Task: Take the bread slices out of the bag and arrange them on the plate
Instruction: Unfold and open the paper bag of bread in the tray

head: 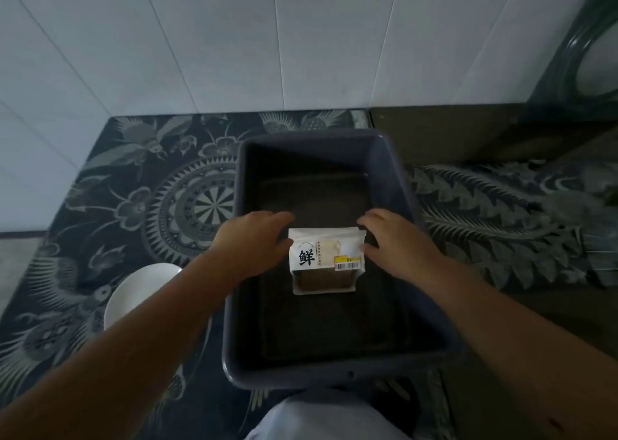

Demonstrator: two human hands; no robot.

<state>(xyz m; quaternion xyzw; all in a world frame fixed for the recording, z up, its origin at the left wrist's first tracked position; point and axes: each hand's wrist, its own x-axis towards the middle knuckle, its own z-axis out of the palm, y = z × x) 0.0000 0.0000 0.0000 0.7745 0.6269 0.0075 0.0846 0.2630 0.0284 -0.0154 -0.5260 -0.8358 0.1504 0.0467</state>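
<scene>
The task had barely begun: the bread bag lay sealed in the tub, and the plate looked bare. The left hand and right hand flanked the bag, fingers loosely curled at its edges, grip uncertain.

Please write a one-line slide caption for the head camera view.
Both hands, left hand and right hand, flank a sealed bread bag inside a grey tub; white plate waits left.

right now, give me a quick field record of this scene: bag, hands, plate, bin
bread bag: white, sealed, inside the bin, label up
left hand: on the bag's left edge
right hand: at the bag's right edge
plate: white, left of the bin, partly hidden by the left forearm
bin: dark plastic, on a patterned cloth
bread on plate: none visible
</scene>
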